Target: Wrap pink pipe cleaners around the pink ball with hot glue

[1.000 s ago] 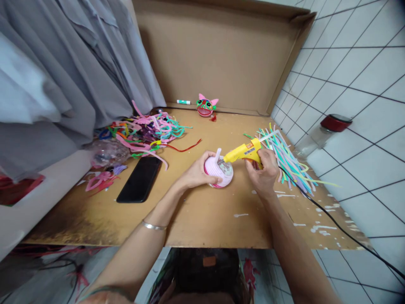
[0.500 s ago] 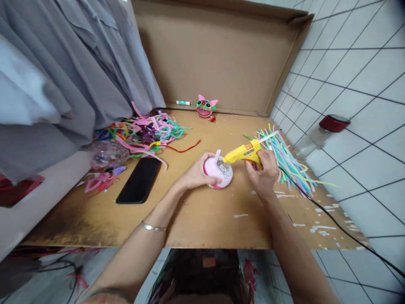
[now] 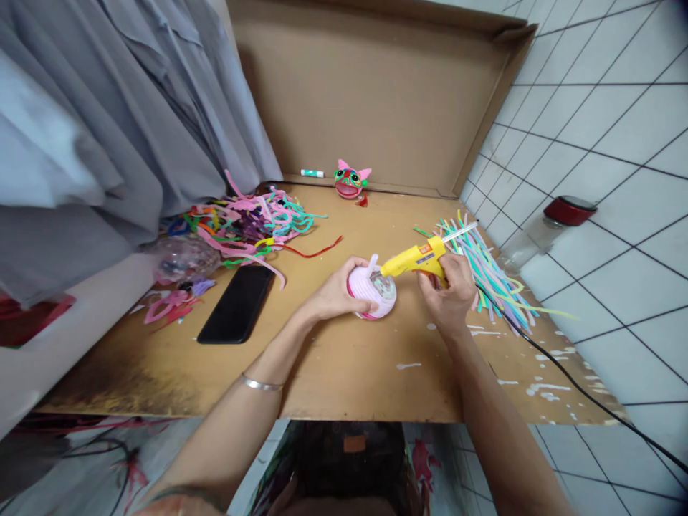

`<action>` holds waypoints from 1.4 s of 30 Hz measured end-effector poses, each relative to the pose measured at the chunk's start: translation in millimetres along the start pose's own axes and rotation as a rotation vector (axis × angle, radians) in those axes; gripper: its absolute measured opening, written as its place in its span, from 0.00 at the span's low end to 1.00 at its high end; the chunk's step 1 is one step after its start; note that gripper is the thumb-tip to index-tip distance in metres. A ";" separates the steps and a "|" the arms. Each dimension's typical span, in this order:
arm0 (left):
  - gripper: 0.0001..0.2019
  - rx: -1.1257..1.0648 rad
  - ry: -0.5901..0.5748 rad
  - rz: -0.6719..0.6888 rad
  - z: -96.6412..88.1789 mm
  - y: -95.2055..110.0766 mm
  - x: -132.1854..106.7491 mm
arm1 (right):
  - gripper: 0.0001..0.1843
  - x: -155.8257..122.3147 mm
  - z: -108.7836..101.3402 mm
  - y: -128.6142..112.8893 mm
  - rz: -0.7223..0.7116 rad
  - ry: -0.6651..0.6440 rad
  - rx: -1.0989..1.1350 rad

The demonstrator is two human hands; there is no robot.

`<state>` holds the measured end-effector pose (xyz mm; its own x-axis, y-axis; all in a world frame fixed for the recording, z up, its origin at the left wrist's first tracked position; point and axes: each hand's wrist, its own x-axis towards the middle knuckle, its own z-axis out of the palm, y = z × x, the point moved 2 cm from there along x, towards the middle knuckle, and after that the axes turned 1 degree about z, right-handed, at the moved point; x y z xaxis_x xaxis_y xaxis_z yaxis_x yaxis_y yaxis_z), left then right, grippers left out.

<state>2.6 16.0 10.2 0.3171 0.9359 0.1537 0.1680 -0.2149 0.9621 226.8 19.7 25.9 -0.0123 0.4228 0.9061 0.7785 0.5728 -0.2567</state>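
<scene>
My left hand [image 3: 342, 289] is closed around a ball wound with pale pink pipe cleaner [image 3: 370, 292], holding it just above or on the table. A loose pipe cleaner end sticks up from its top, and a patch on its right side is uncovered and see-through. In my right hand [image 3: 450, 290] is a yellow hot glue gun [image 3: 416, 259], a clear glue stick jutting from its back. Its nozzle points left and sits at the uncovered patch; whether it touches cannot be told. My fingers hide the grip and trigger.
A black phone [image 3: 235, 304] lies left, beside a heap of tangled pipe cleaners [image 3: 258, 218]. Straight pipe cleaners [image 3: 489, 269] and the gun's black cord [image 3: 559, 365] are at the right. A small finished pink-eared head [image 3: 349, 180] and a marker [image 3: 312, 173] stand by the cardboard [image 3: 365, 93].
Almost nothing differs. The ball and the glue gun keep the same hold and place, with only a very slight shift of the view.
</scene>
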 end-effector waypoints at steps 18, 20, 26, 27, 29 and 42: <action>0.36 -0.013 -0.011 0.006 0.5 -0.9 0.2 | 0.09 -0.3 1.3 1.2 -0.018 0.019 0.015; 0.36 -0.011 -0.009 0.008 0.5 -1.1 0.2 | 0.08 0.4 1.2 0.7 -0.012 0.025 0.014; 0.36 -0.008 -0.013 0.007 0.5 -2.9 1.2 | 0.07 2.7 -0.3 -1.7 0.046 0.040 0.045; 0.36 -0.011 -0.014 0.008 0.5 -3.2 1.3 | 0.07 2.5 -0.3 -1.8 0.055 0.037 0.040; 0.36 -0.013 -0.014 0.006 0.4 -3.4 1.4 | 0.07 1.5 0.3 -1.7 0.066 0.025 0.028; 0.37 -0.010 -0.005 0.004 0.5 -2.2 0.9 | 0.09 -0.4 1.3 0.0 0.012 -0.007 0.030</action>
<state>2.9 17.2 8.2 0.3225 0.9335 0.1567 0.1573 -0.2161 0.9636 226.0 20.4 25.2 -0.0073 0.4345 0.9007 0.7597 0.5881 -0.2775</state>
